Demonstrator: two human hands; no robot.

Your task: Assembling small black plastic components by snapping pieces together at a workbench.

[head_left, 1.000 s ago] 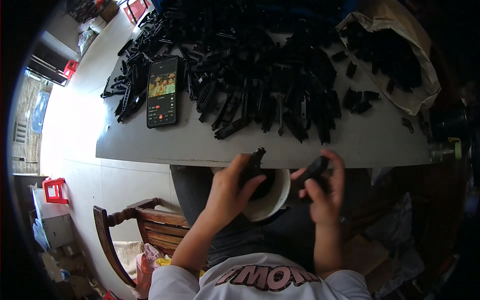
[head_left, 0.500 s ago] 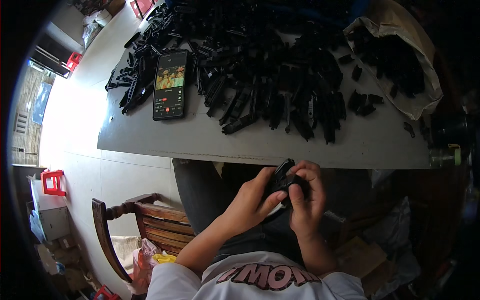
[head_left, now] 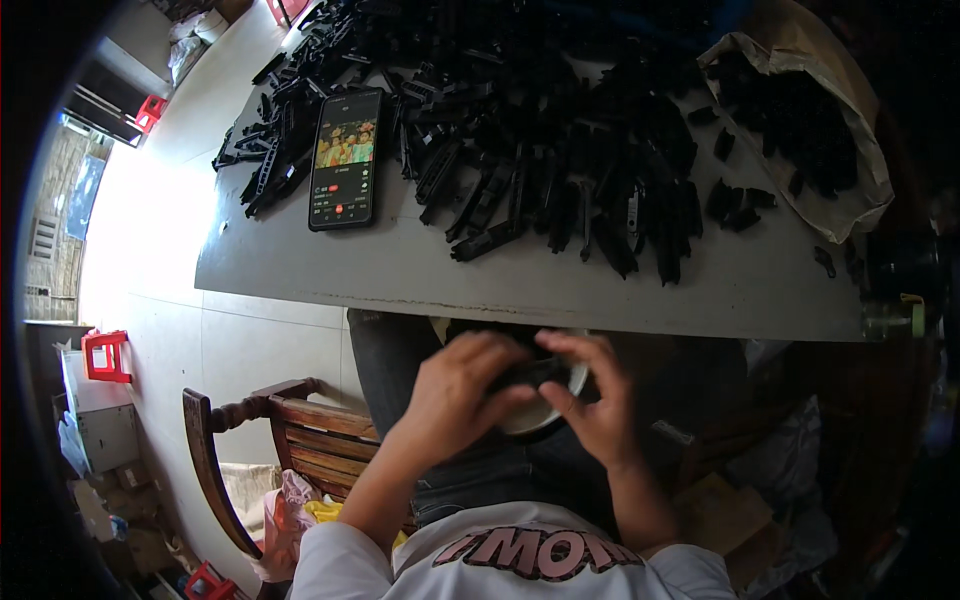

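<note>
My left hand, somewhat blurred, curls around a black plastic part above my lap, just in front of the table edge. On the other side of that part is my right hand, thumb and forefinger spread apart around its end. Whether the right fingers touch it is hard to make out. Under both hands shows a round, pale bowl, mostly covered by them. A large heap of long black plastic parts lies across the table beyond my hands.
A phone with a lit screen lies on the grey table. At the right, an open sack holds smaller black pieces, with several loose pieces beside it. A wooden chair stands at my left, red stools farther off.
Both hands have moved slightly left, and the right fingers have spread from their grip on the black part. More of the pale bowl shows beneath them. The view has shifted slightly.
</note>
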